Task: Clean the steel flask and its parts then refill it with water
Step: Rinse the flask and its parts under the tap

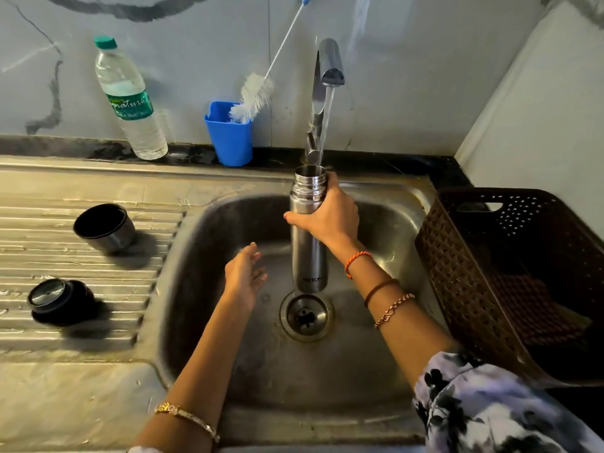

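My right hand [330,217] grips the upper part of the steel flask [309,256], held upright over the sink [209,223]. Water streams from the tap [330,65] into the flask's open mouth. To the left of the flask, over the basin, my left hand [245,276] hovers with relaxed fingers and holds nothing. The flask's cup-shaped cap [103,227] lies on its side on the ribbed drainboard [65,331]. Nearer to me on the same board rests the black stopper [57,299] with a steel top.
A plastic water bottle [130,99] stands at the back left. A blue cup [230,138] beside it holds a white bottle brush [255,96]. A brown perforated basket [510,279] sits right of the sink. The drain [305,315] lies below the flask.
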